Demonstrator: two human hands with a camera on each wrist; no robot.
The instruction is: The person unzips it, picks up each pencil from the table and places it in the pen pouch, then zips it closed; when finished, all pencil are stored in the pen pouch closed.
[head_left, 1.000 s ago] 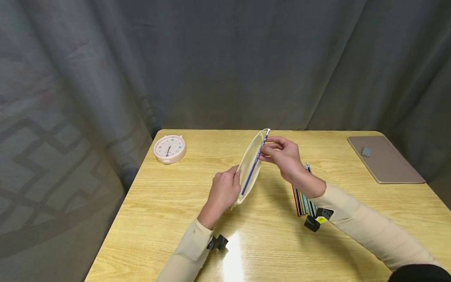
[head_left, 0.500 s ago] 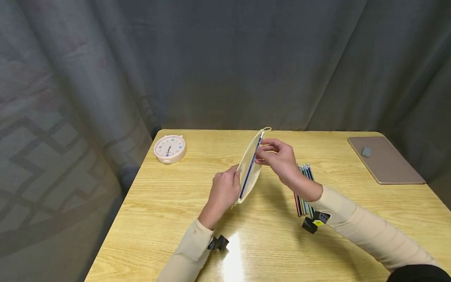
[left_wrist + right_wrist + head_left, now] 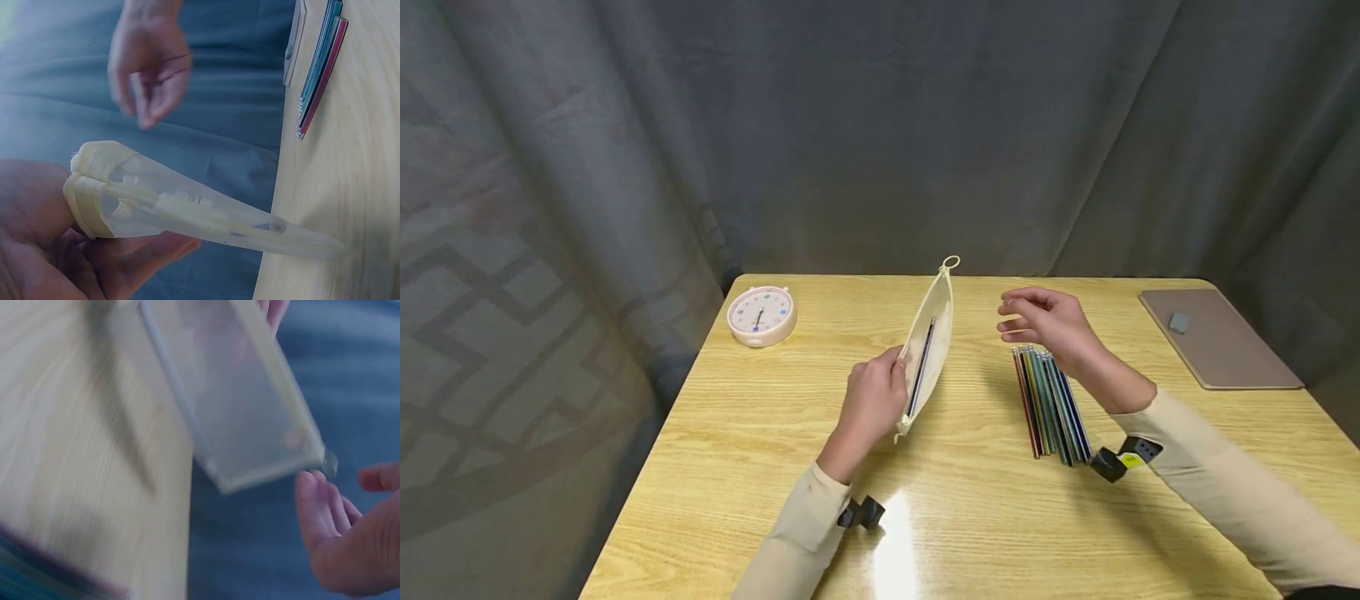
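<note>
My left hand (image 3: 874, 396) grips the side of a cream, see-through zip pouch (image 3: 936, 333), held tilted above the table with its mouth gaping. Inside the pouch lies a dark blue pencil (image 3: 922, 358), sunk below the zip edge. In the left wrist view the pouch (image 3: 187, 209) shows edge-on, its cream rim between thumb and fingers. My right hand (image 3: 1048, 325) hovers to the right of the pouch, fingers loosely bent and holding nothing. Below that hand, several coloured pencils (image 3: 1048, 408) lie side by side on the table, partly covered by the wrist in the head view.
A pale pink round clock (image 3: 762, 317) lies at the table's back left. At the back right is a brown flat notebook or board (image 3: 1225, 342) with a small grey eraser-like block (image 3: 1178, 322) on it. A grey curtain (image 3: 880, 142) hangs behind the wooden table (image 3: 760, 500).
My right hand has let go of the blue pencil, which has slid down into the pouch, and has moved right over the pencils. The left hand keeps holding the pouch.
</note>
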